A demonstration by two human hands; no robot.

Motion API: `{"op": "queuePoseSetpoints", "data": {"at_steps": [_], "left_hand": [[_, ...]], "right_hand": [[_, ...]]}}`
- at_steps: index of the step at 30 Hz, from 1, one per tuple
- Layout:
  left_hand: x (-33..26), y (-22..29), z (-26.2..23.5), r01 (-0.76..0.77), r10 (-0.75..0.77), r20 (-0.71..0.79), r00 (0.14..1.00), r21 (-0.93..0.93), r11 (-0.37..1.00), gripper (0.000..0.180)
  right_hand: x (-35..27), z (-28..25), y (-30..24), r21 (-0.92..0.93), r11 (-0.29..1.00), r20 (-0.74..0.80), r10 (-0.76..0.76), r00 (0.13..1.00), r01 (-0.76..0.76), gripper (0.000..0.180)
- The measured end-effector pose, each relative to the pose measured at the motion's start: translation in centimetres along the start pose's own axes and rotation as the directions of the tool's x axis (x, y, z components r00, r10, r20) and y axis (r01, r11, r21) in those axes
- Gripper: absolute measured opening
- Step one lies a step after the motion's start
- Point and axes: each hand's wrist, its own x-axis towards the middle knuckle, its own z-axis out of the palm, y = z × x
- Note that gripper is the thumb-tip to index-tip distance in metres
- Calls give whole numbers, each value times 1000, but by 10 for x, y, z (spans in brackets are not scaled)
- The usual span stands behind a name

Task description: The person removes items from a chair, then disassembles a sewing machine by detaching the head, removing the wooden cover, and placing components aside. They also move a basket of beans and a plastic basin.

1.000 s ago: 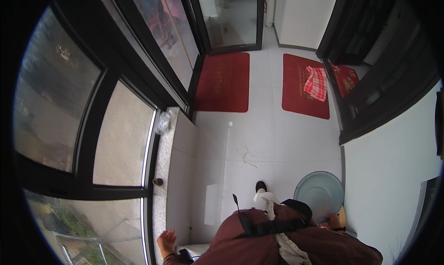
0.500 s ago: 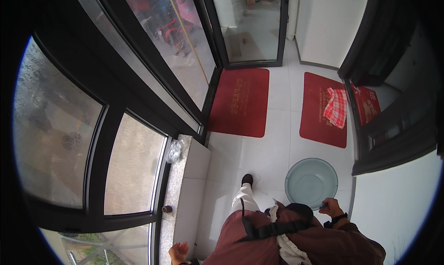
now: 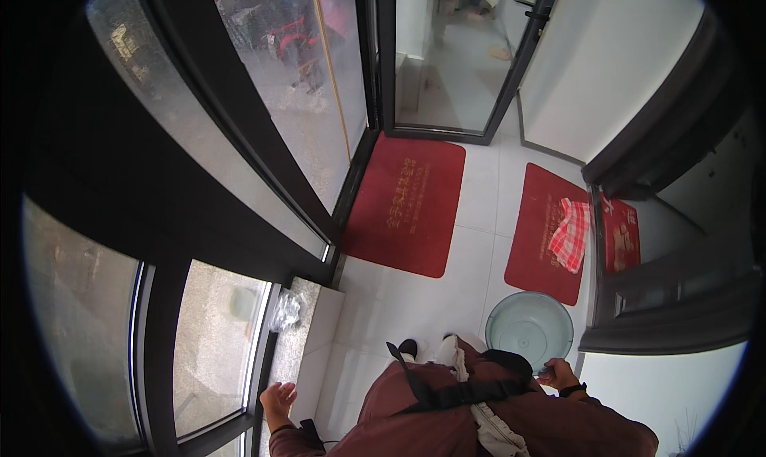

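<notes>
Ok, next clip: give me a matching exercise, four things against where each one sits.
Things:
1. basin
2. checked cloth
3. clear plastic bag
4. left hand

Places:
A. on the window ledge
B. on the right-hand red mat
C. over the near end of the ledge, open
D. on the white floor by the right hand

Pairs: 1-D, 2-B, 3-A, 4-C

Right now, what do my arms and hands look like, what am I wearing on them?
Both arms are covered in dark maroon sleeves that end at the wrists. The left hand is bare, with no glove, and its cuff looks dark. The right hand is also bare, with a black band like a watch or bracelet at the wrist. A black strap crosses the maroon jacket.
</notes>
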Motion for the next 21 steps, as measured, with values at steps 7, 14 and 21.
{"op": "queuePoseSetpoints", "data": {"at_steps": [7, 14, 21], "left_hand": [[23, 33, 104, -41, 42, 40, 998, -11, 999, 15], [4, 40, 198, 78, -89, -152, 984, -79, 994, 18], [-9, 73, 298, 23, -30, -170, 985, -47, 999, 20]], "right_hand": [[61, 54, -99, -37, 998, 108, 63, 992, -60, 17], [124, 151, -240, -198, 979, 30, 57, 998, -50, 26], [165, 264, -392, -348, 937, 243, 56, 969, 33, 31]]}}
